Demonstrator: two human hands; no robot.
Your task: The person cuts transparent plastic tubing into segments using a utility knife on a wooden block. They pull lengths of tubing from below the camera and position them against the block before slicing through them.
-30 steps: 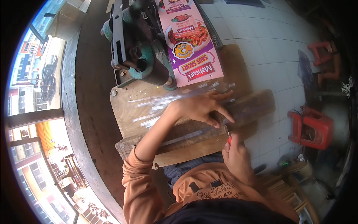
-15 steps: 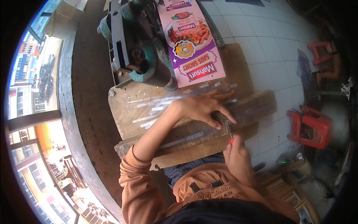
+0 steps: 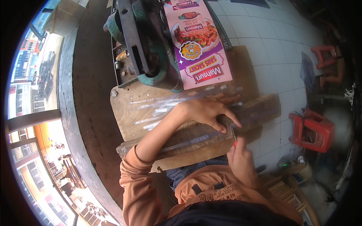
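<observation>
Off to the right of the fingers of the left hand (image 3: 206, 112) and the right hand (image 3: 242, 155) spreads a pale tiled floor (image 3: 273, 71), while directly beneath them lies a worn wooden surface (image 3: 124, 109). Beyond the left fingers, toward the upper left, stands a green-painted metal machine (image 3: 135, 37), and beside it, straight past those fingers, lies a long pink printed panel (image 3: 198, 45) with a food picture. A thick wooden block (image 3: 264, 111) crosses the surface under the left thumb and forefinger. Well apart, right of the right fingers, a red plastic stool (image 3: 316, 132) is on the floor. The left fingers are spread wide, thumb and forefinger apart over the block; the right fingers are closed around a handle. Loose clear plastic strips (image 3: 162, 109) lie in a scattered bunch left of the left fingers, and one flat clear strip (image 3: 200, 139) runs along the block from near the left thumb. Smallest, the red-handled knife (image 3: 235, 144) is in the right fingers, its thin blade between the left thumb tip and forefinger tip.
</observation>
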